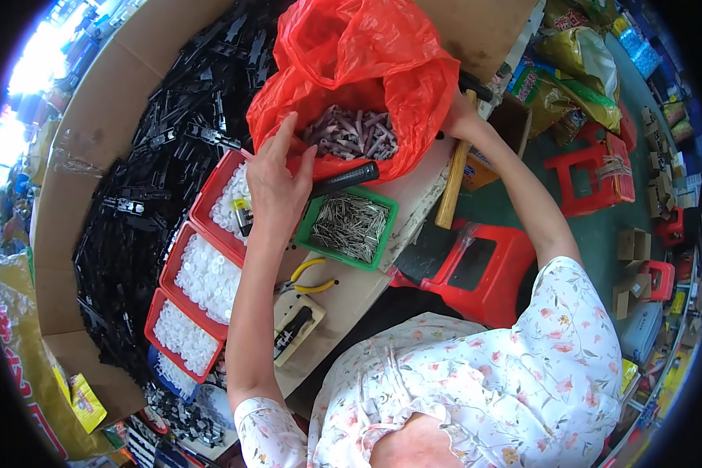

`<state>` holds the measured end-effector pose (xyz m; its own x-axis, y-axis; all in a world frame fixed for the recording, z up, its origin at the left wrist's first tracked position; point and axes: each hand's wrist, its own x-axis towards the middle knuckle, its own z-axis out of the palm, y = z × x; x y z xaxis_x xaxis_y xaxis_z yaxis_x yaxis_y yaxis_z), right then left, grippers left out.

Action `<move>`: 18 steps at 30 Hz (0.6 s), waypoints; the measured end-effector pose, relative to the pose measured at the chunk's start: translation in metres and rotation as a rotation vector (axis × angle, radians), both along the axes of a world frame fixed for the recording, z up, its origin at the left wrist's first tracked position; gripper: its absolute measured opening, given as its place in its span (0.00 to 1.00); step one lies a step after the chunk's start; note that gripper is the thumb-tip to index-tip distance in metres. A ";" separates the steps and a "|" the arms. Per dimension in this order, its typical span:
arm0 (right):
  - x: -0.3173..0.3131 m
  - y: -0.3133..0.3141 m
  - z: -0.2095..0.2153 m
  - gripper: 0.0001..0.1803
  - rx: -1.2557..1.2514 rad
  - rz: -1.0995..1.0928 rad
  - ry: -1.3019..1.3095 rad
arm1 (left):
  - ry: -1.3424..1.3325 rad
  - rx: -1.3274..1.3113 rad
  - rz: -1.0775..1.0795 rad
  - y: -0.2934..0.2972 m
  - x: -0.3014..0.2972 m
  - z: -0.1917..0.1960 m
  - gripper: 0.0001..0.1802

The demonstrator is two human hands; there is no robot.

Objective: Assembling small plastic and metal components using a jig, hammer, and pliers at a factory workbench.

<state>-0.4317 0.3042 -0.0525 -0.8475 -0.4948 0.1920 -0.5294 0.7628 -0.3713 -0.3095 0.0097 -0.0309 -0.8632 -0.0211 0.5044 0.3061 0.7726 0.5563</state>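
Observation:
A red plastic bag [351,70] stands wide-mouthed at the table's far end. Inside it lies a heap of small greyish-purple tube-like parts [355,134]. My left hand [277,175] touches the bag's near left side, thumb and forefinger apart. Against the bag's right side rests my right hand [462,117], its fingertips hidden by plastic. Beside that hand lies a hammer [449,191] with a wooden handle. A black tool grip [347,178] juts out next to my left hand, below the bag's mouth. A green tray [349,224] of thin metal pins sits just nearer.
Left, a large cardboard box [78,156] holds many black parts [156,179]. Red trays [181,327] of white plastic pieces line its side. Yellow-handled pliers [310,277] and a cream fixture [298,329] lie on the table [343,300]. A red stool [483,273] stands right.

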 end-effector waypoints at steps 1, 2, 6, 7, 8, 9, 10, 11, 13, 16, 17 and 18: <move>0.005 -0.006 0.005 0.30 0.322 -0.099 -0.015 | 0.049 -0.002 -0.006 -0.001 0.003 0.001 0.29; 0.000 -0.001 -0.004 0.30 0.323 -0.104 -0.013 | 0.102 0.001 -0.027 0.001 0.004 0.004 0.28; -0.022 0.013 -0.065 0.35 -0.240 -0.086 -0.020 | 0.108 0.026 -0.035 0.002 0.011 0.011 0.26; -0.024 0.010 -0.074 0.34 -0.463 -0.076 -0.073 | 0.099 0.014 -0.027 0.001 0.014 0.012 0.24; -0.024 0.005 -0.078 0.34 -0.465 -0.084 -0.067 | 0.094 0.002 -0.021 -0.001 0.018 0.015 0.22; -0.025 -0.001 -0.082 0.33 -0.531 -0.129 -0.010 | 0.098 0.001 -0.032 -0.003 0.023 0.016 0.22; -0.025 -0.005 -0.088 0.32 -0.593 -0.182 0.049 | 0.098 0.012 -0.014 -0.005 0.027 0.014 0.21; -0.031 -0.005 -0.100 0.32 -0.593 -0.206 0.060 | 0.099 0.022 -0.002 -0.006 0.031 0.014 0.19; -0.050 0.001 -0.123 0.33 -0.445 -0.270 0.050 | 0.107 -0.003 -0.025 -0.009 0.040 0.012 0.17; -0.052 -0.018 -0.122 0.35 -0.519 -0.335 0.169 | 0.009 0.021 0.019 -0.011 0.059 0.016 0.16; -0.052 -0.017 -0.120 0.35 -0.516 -0.351 0.170 | 0.019 -0.006 0.015 -0.004 0.064 0.020 0.15; -0.054 -0.014 -0.117 0.35 -0.534 -0.335 0.198 | 0.029 -0.032 0.011 0.006 0.067 0.021 0.15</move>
